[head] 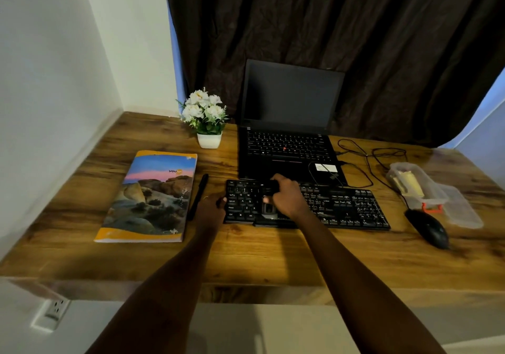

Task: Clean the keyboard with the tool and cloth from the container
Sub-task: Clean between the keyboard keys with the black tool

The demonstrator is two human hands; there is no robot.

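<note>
Right hand (pixel 284 197) is clamped round a dark tool (pixel 269 208), fingers curled over its top. The tool's lower end stands on the keys in the left half of the black keyboard (pixel 341 206). Left hand (pixel 211 207) sits at the keyboard's left end with its fingers curled against the edge, holding it.

Everything rests on a wood-grain counter (pixel 259 252) set into a corner, with a dark brown curtain (pixel 328 25) hanging behind it. An open black laptop (pixel 287 124), screen dark, stands at the back, and the keyboard lies just in front of it. To the left lies a book (pixel 153 195) with a rocky landscape on its cover.

At the right end sits the clear plastic container (pixel 434 192), open, with its lid (pixel 461 214) just beside it toward the front. Inside is a pale yellow folded cloth (pixel 410 185). A small orange piece shows at the container's front wall — too small to identify.

A black mouse (pixel 429 228) lies right of the keyboard, in front of the container. A white pot of white flowers (pixel 206 118) stands left of the laptop. A black cable (pixel 363 162) loops over the counter right of the laptop. A black pen (pixel 198 196) lies between book and keyboard, just beside the left hand.
</note>
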